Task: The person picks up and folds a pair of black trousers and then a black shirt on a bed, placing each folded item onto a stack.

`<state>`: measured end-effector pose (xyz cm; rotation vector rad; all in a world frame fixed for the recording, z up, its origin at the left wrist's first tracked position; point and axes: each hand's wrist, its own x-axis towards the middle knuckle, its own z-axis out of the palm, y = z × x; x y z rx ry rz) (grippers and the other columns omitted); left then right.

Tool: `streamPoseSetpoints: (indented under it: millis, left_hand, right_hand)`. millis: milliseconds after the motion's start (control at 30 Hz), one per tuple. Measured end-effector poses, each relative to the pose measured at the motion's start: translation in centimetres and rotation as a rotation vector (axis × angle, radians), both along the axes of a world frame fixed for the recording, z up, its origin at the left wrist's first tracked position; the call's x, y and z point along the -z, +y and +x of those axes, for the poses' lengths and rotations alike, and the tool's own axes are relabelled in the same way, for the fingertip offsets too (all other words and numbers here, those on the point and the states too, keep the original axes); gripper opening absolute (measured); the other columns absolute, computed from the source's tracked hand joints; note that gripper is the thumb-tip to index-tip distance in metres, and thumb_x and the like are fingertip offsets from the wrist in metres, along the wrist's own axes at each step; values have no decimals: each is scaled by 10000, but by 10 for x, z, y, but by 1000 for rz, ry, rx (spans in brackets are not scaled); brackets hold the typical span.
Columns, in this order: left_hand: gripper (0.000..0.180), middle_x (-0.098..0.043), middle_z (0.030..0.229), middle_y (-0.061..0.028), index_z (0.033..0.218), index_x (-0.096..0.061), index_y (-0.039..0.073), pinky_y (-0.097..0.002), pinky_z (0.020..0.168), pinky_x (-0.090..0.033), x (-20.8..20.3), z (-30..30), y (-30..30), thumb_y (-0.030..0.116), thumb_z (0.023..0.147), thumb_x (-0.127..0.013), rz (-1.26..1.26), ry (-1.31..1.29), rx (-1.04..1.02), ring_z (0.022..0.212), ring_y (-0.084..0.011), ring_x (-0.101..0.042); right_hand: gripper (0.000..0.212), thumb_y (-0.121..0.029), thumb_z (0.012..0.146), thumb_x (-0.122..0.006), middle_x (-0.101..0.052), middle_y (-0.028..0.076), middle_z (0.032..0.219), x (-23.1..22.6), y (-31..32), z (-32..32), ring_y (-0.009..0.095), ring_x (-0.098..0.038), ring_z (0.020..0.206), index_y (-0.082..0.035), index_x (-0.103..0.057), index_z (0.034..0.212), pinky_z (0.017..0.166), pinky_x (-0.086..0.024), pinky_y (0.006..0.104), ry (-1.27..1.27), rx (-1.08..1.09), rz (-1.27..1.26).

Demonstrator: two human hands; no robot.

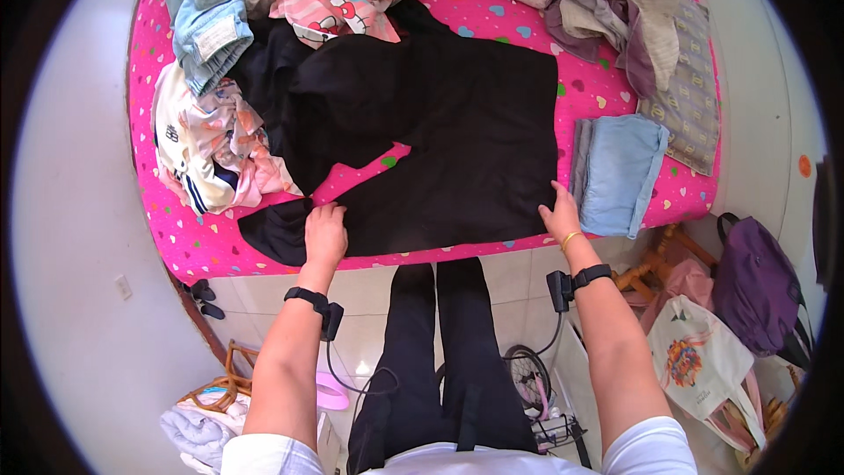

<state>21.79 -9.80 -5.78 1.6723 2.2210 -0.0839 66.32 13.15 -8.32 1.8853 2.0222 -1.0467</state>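
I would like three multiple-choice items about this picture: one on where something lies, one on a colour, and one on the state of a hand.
1. Where does the folded light blue garment lie?
A. on the floor
B. on the bed, to the right of the black garment
C. under the black garment

2. What colour is the bedsheet?
A. pink with small hearts
B. plain white
C. green stripes

3. How is the left hand?
A. raised in the air
B. holding a bag
C. pressed flat on the black garment's near edge

Answers: 1 B, it sits beside the right hand; 2 A, hearts show all over; 3 C, the palm faces down on the cloth.
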Motion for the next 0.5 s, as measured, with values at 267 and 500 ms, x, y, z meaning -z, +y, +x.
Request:
streamPoseSetpoints:
  millis: [267,500]
  left_hand:
    - [293,-677,1068,-175,1150,-663,24,-459,911,-504,4,40,109,109,871,-667,234,-311,-33,1026,-373,-611]
    - [507,-670,1141,-231,1150,-649,-50,-473,966,-494,33,61,160,409,934,-669,-13,-351,-204,1111,-425,-588]
  right_hand:
    - [590,-125,937,-649,-550,302,1382,52,58,-13,424,-532,1303,36,-413,1453,1109,-416,440,218,198,72]
    - [484,-167,985,-612,-596,245,1340,71,93,-28,348,-586,1240,52,-480,1396,1060,-442,391,280,346,-13]
